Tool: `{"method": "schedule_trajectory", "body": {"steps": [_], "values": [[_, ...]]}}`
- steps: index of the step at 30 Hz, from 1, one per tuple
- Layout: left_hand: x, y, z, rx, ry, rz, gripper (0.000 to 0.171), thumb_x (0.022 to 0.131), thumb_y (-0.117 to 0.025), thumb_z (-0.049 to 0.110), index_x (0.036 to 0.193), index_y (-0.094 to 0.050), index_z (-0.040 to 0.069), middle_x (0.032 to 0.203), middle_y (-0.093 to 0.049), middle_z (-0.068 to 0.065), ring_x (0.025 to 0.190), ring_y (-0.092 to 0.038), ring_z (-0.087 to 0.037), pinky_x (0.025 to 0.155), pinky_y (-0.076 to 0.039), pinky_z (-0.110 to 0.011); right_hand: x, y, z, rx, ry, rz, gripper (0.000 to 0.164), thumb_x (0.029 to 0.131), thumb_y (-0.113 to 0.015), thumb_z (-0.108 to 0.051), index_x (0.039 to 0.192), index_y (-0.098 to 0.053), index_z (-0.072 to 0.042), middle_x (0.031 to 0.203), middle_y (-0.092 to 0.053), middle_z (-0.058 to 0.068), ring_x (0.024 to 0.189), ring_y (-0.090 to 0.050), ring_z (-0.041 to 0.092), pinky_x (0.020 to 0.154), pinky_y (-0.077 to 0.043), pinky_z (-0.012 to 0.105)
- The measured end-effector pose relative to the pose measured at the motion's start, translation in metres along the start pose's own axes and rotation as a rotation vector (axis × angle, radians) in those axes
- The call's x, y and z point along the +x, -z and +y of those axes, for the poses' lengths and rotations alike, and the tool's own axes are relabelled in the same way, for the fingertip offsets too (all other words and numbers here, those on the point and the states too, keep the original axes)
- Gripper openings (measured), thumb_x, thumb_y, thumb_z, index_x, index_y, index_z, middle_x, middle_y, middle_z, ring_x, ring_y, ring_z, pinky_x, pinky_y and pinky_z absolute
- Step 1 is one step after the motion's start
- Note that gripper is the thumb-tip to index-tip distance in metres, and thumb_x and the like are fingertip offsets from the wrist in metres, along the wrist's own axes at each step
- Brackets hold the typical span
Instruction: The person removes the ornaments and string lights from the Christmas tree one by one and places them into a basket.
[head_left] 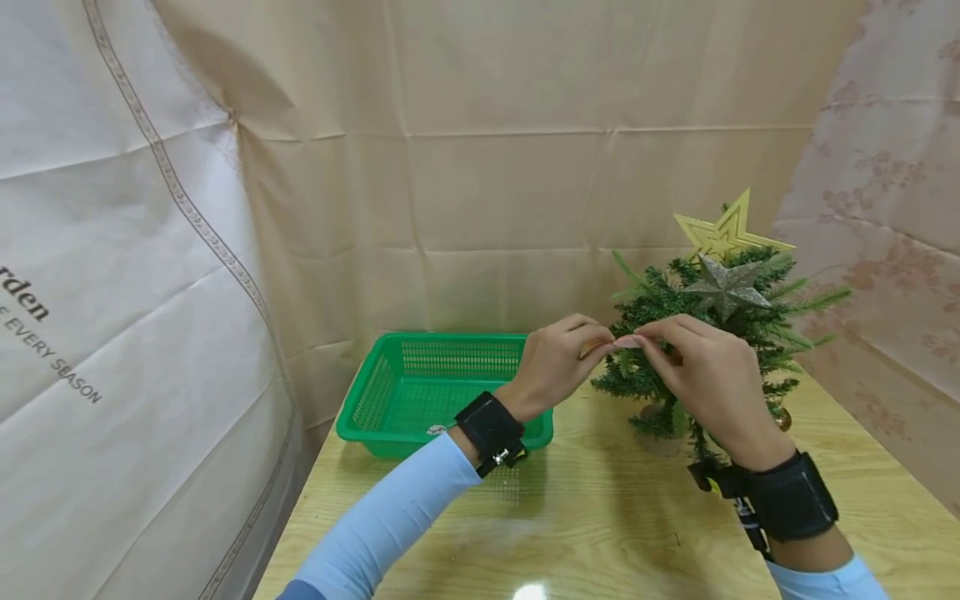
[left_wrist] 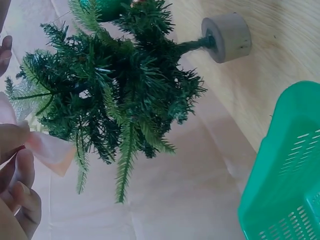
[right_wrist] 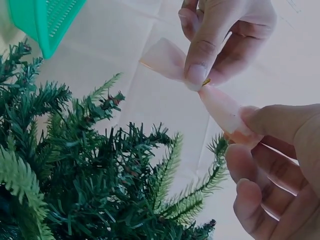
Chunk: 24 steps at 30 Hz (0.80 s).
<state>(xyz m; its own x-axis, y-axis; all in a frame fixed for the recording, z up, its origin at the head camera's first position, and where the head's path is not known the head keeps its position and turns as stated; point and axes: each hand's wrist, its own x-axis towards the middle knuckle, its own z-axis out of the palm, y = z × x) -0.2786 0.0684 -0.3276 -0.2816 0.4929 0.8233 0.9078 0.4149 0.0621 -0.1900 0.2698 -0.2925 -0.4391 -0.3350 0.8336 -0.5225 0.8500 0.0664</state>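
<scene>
A small pale pink ribbon bow [right_wrist: 223, 110] is stretched between both hands, in front of the little Christmas tree [left_wrist: 110, 90]. My left hand [head_left: 555, 362] pinches its middle between thumb and fingers, where a bit of gold shows in the right wrist view. One end of the bow is pinched by the thumb and fingers of my right hand [head_left: 712, 383]; the other end sticks out free. On the treetop sits a gold star [head_left: 722, 237], with a silver glitter star [head_left: 727, 287] just below it. The right hand hides part of the branches.
A green plastic basket [head_left: 442, 337] stands left of the tree, partly behind the left forearm, with a small silvery item at its front rim. The tree's round base [left_wrist: 232, 37] rests on the wooden table [head_left: 585, 517]. A gold ball [head_left: 783, 418] hangs low at right.
</scene>
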Motion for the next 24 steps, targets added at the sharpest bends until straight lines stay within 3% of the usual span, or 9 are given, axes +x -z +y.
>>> {"method": "schedule_trajectory", "body": {"steps": [5, 10, 13, 15, 18, 21, 24], "values": [[-0.006, -0.001, -0.003, 0.003, 0.022, -0.031, 0.011, 0.099, -0.073, 0.021, 0.105, -0.078, 0.014, 0.103, -0.074, -0.001, 0.078, -0.067, -0.008, 0.064, -0.046, -0.017, -0.003, -0.004, -0.003, -0.003, -0.003, 0.036, 0.053, 0.109, -0.045, -0.051, 0.106, -0.079, -0.011, 0.093, -0.072, 0.007, 0.056, -0.052, 0.012, 0.049, -0.040, 0.032], [-0.012, 0.001, -0.010, 0.007, 0.068, -0.039, 0.011, 0.099, -0.073, 0.020, 0.106, -0.078, 0.014, 0.102, -0.076, -0.001, 0.068, -0.064, -0.007, 0.059, -0.043, -0.017, -0.007, -0.007, -0.013, 0.012, -0.015, 0.107, 0.039, 0.108, -0.055, -0.041, 0.111, -0.079, -0.009, 0.095, -0.071, 0.009, 0.056, -0.051, 0.012, 0.049, -0.039, 0.031], [-0.016, 0.003, -0.015, 0.010, 0.094, -0.035, 0.011, 0.098, -0.074, 0.020, 0.105, -0.078, 0.013, 0.101, -0.076, -0.002, 0.063, -0.061, -0.007, 0.057, -0.042, -0.017, -0.012, -0.014, -0.025, 0.067, 0.020, 0.096, 0.039, 0.108, -0.055, -0.040, 0.107, -0.079, -0.010, 0.091, -0.072, 0.005, 0.056, -0.052, 0.008, 0.050, -0.041, 0.027], [-0.018, 0.005, -0.019, 0.012, 0.116, -0.036, 0.011, 0.099, -0.073, 0.020, 0.106, -0.078, 0.014, 0.101, -0.076, -0.002, 0.062, -0.059, -0.006, 0.056, -0.041, -0.017, -0.018, -0.024, -0.033, 0.138, 0.067, 0.037, 0.034, 0.107, -0.058, -0.039, 0.102, -0.080, -0.012, 0.088, -0.072, 0.000, 0.057, -0.055, 0.005, 0.052, -0.043, 0.024], [-0.021, 0.007, -0.024, 0.010, 0.152, -0.036, 0.012, 0.099, -0.073, 0.022, 0.107, -0.078, 0.014, 0.101, -0.076, -0.001, 0.061, -0.056, -0.006, 0.055, -0.039, -0.017, -0.031, -0.047, -0.046, 0.234, 0.111, -0.153, 0.010, 0.097, -0.076, -0.026, 0.100, -0.080, -0.016, 0.088, -0.072, -0.006, 0.062, -0.060, 0.003, 0.055, -0.046, 0.020], [-0.024, 0.009, -0.027, 0.004, 0.176, -0.032, 0.012, 0.100, -0.072, 0.022, 0.107, -0.078, 0.014, 0.100, -0.075, 0.000, 0.061, -0.054, -0.006, 0.054, -0.038, -0.018, -0.047, -0.075, -0.055, 0.268, 0.108, -0.337, 0.020, 0.084, -0.087, -0.014, 0.102, -0.079, -0.018, 0.095, -0.072, -0.005, 0.071, -0.066, 0.006, 0.062, -0.051, 0.022], [-0.028, 0.010, -0.027, -0.013, 0.179, -0.030, 0.012, 0.100, -0.072, 0.022, 0.106, -0.078, 0.014, 0.100, -0.075, 0.000, 0.061, -0.053, -0.006, 0.054, -0.037, -0.018, -0.062, -0.098, -0.062, 0.272, 0.084, -0.439, 0.021, 0.085, -0.087, -0.017, 0.104, -0.079, -0.017, 0.103, -0.071, -0.002, 0.081, -0.069, 0.011, 0.068, -0.055, 0.025]]}}
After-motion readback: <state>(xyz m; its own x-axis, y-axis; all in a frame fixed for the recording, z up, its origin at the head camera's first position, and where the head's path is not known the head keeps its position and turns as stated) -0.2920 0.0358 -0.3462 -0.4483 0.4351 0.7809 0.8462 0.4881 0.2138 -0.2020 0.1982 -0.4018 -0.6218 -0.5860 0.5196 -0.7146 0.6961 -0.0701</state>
